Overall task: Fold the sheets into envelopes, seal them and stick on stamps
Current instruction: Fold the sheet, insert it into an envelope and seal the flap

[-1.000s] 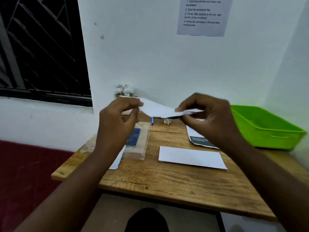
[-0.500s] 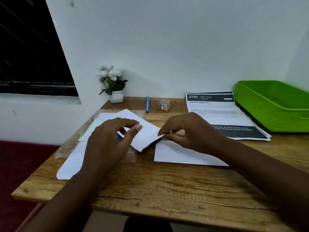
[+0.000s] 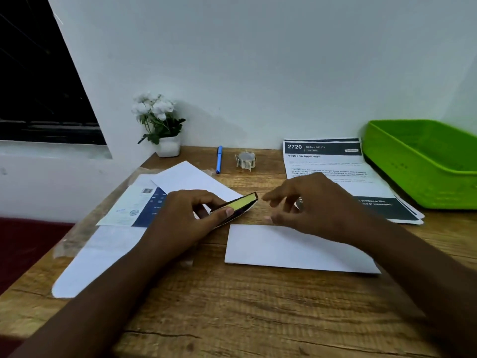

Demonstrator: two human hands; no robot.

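Note:
My left hand (image 3: 180, 218) grips one end of a white envelope (image 3: 196, 179) that lies slanted on the wooden desk (image 3: 232, 306). Its mouth gapes, showing a dark lining and a yellow-green strip (image 3: 242, 202). My right hand (image 3: 317, 202) hovers just right of that mouth, fingers loosely spread and holding nothing. A second white envelope or folded sheet (image 3: 296, 249) lies flat under my right wrist. A small roll that looks like stamps (image 3: 246, 160) stands near the wall.
Printed sheets (image 3: 325, 161) lie at the back right beside a green tray (image 3: 426, 164). A blue pen (image 3: 219, 159) and a potted white flower (image 3: 160, 120) stand by the wall. A clear packet with a blue leaflet (image 3: 136, 205) and more white paper (image 3: 98, 259) lie at left.
Both hands came down from mid-air to the desk with the envelope. My right hand released its end and drew back slightly. The envelope's mouth now gapes, showing the yellow-green strip.

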